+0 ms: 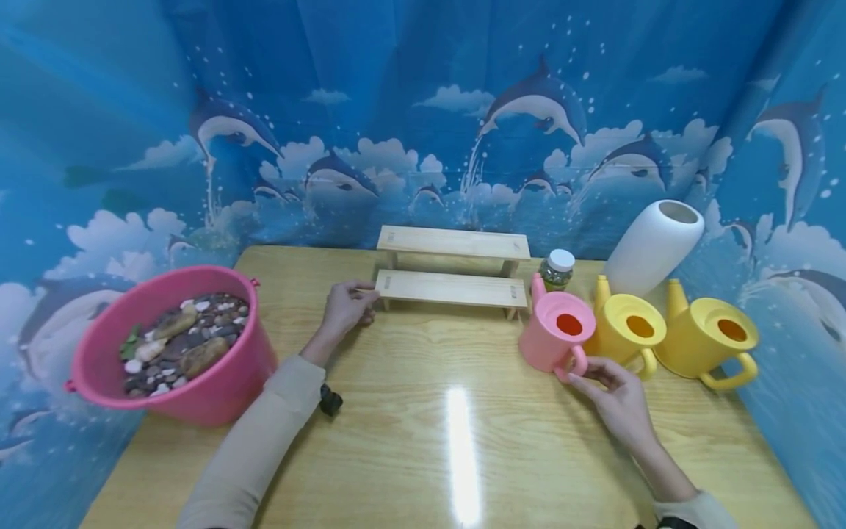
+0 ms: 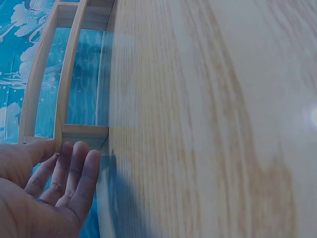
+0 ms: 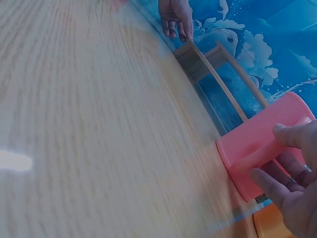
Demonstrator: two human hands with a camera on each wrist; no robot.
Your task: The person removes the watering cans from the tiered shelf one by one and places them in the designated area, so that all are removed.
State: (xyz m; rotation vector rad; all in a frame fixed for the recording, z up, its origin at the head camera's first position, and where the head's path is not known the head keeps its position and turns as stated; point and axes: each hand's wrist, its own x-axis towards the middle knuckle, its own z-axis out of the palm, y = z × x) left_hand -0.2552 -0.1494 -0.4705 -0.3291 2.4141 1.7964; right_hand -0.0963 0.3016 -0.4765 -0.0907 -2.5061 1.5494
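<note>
A two-tier wooden shelf [image 1: 451, 288] stands against the back curtain. At the left end of its lower board [image 2: 69, 79], my left hand [image 1: 348, 307] pinches the edge between thumb and fingers. To the right of the shelf is a pink watering can [image 1: 550, 339], upright on the table, its spout toward the back. My right hand [image 1: 616, 397] holds the can's handle [image 3: 265, 152], thumb on top and fingers curled beneath. Two yellow watering cans [image 1: 631, 328] stand just right of the pink one. Part of the shelf's right end is hidden in the right wrist view.
A pink bucket [image 1: 264, 353] with pebbles and larger stones stands at the left. Behind the watering cans are a small jar with a white lid [image 1: 559, 266] and a tall white vase [image 1: 651, 246]. Dolphin-printed curtains [image 1: 423, 110] enclose the wooden table [image 1: 396, 441].
</note>
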